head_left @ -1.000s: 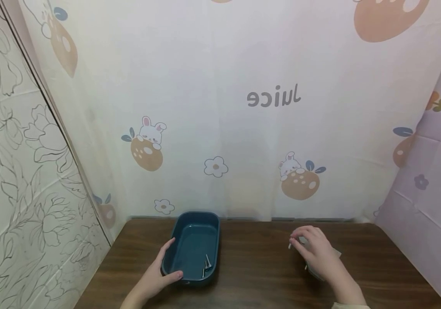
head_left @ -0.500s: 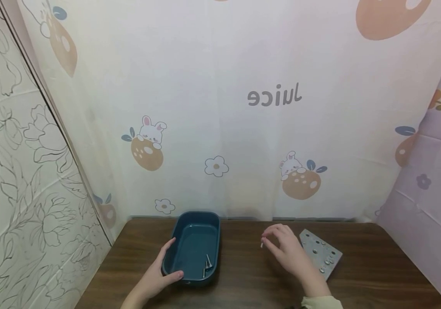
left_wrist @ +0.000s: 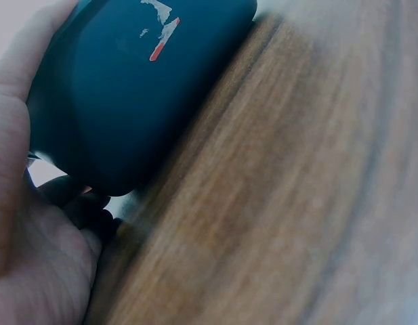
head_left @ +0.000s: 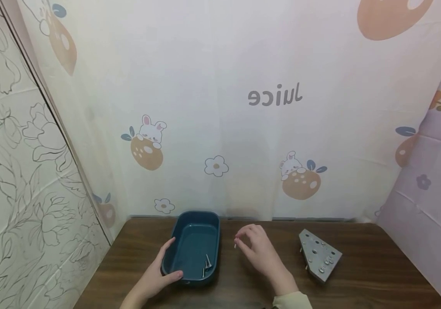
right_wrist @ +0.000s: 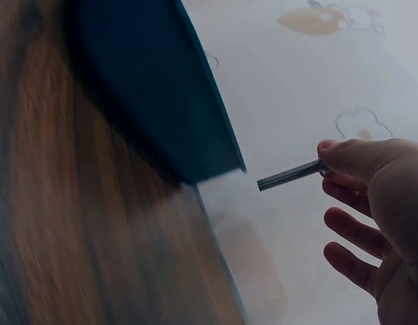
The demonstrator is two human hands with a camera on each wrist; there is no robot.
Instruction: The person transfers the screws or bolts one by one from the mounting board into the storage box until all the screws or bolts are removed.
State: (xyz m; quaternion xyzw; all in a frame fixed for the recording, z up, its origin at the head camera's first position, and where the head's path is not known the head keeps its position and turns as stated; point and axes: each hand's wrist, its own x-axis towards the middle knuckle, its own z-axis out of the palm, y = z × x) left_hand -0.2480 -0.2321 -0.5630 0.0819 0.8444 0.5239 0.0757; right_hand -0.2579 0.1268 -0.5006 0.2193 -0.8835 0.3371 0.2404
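Note:
My left hand holds the near left corner of a dark blue rectangular dish, thumb over its near rim and fingers along its left side. Several metal screws lie in the dish's near right corner. To the right of the dish, my right hand pinches a threaded bolt between thumb and index finger, its shank pointing out toward the dish. In the right wrist view the other fingers are loosely bent. The left wrist view shows the dish's outer wall, with a torn sticker on it.
A grey angled metal block with holes stands at the right on the brown wooden table; several bolts sit in it. A printed curtain hangs behind the table's back edge, with more patterned cloth at both sides.
My right hand has moved left from over the metal block to near the dish, carrying the bolt, and the block is uncovered. The left hand and dish have stayed put.

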